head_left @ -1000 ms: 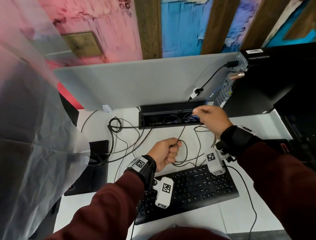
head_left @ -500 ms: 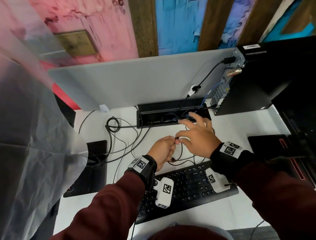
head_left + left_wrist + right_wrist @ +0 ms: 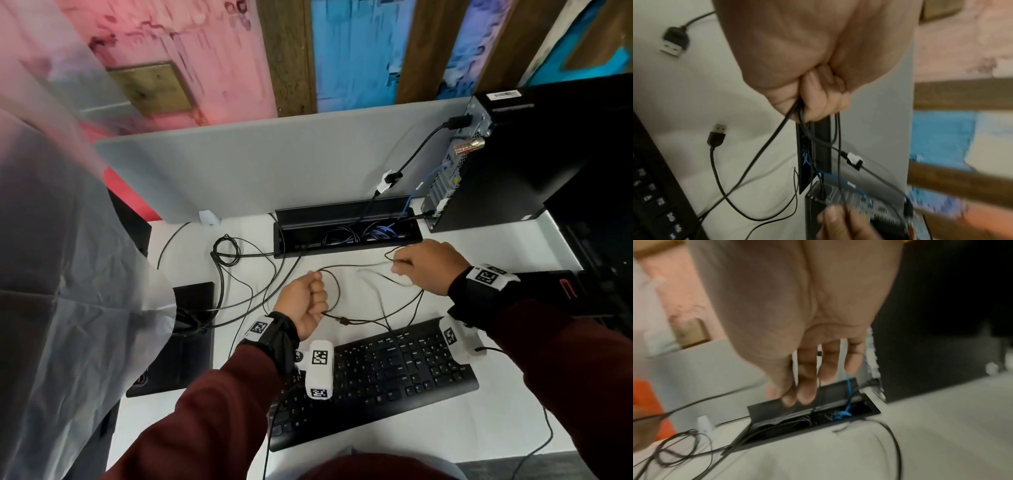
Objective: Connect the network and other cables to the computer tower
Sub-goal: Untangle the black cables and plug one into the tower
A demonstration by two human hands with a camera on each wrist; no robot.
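The black computer tower (image 3: 520, 154) stands at the back right, its rear panel (image 3: 445, 181) facing left. A blue network cable (image 3: 411, 192) and a thick black cable (image 3: 421, 147) run into that panel. My left hand (image 3: 313, 291) is a fist gripping a bunch of thin black cables (image 3: 777, 134) above the desk. My right hand (image 3: 402, 269) pinches one thin black cable (image 3: 356, 265), which stretches between the two hands. Two loose USB plugs (image 3: 674, 43) (image 3: 717, 134) lie on the white desk beside the left hand.
A black keyboard (image 3: 376, 373) lies near the front edge. An open cable tray (image 3: 342, 219) is sunk into the desk against the grey divider (image 3: 274, 164). Coiled cables (image 3: 226, 253) and a black pad (image 3: 185, 335) lie left. A translucent plastic sheet (image 3: 68, 274) covers the far left.
My right hand went from the cable tray to the left fist, then pulled away to the right, drawing a thin cable out between the hands. The left fist barely moved.
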